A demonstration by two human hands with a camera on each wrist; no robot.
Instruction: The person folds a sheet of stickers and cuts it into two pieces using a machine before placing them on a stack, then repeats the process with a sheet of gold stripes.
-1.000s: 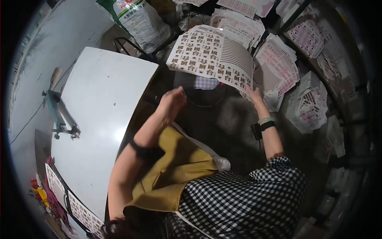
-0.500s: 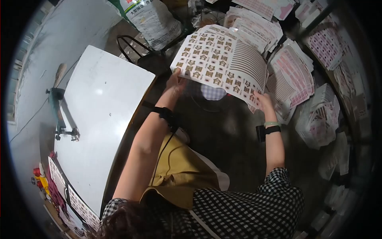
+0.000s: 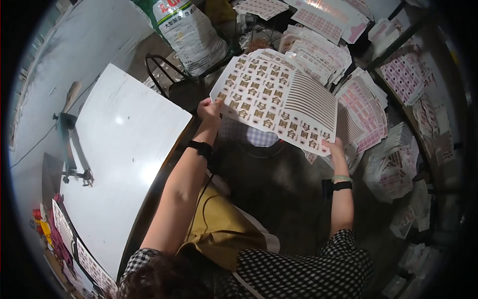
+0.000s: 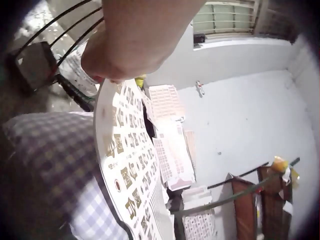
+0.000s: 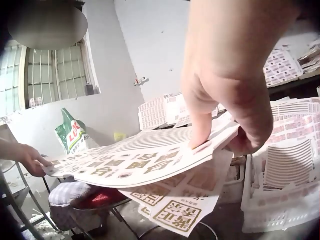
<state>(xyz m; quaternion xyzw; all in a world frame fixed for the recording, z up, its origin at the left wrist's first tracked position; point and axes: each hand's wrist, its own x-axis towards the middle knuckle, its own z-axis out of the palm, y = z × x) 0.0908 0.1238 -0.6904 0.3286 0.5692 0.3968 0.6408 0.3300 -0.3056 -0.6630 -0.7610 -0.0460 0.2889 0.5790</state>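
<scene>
1. Your left hand [image 3: 209, 109] grips the near left corner of the sheets [image 3: 271, 99], right at the edge.
2. Your right hand [image 3: 335, 148] pinches the near right corner, its thumb on the printed face and other fingers at the edge and below.
3. The sheets are held in the air between your two hands, in front of you, print upward. They bow a little; brown-gold characters fill the left part, and brown stripes cross the far right part. The right wrist view shows more than one layer at the edge.
4. Below them, in that same view, hang loose papers [image 5: 177, 212] with brown square prints; you cannot tell from here what holds them.
5. Under the sheets, near your left hand, sits a checked cushion [image 3: 249, 133] on a seat.
6. To your left stands a white table [image 3: 119, 144], with a green clamp [image 3: 64, 127] at its far side.
7. Beyond your left hand is a printed sack [image 3: 191, 40], beside a black chair [image 3: 162, 74].
8. To your right, near that hand, are fanned piles [image 3: 366, 109] of pink-printed paper; a white basket [image 5: 280, 215] holds paper too.
</scene>
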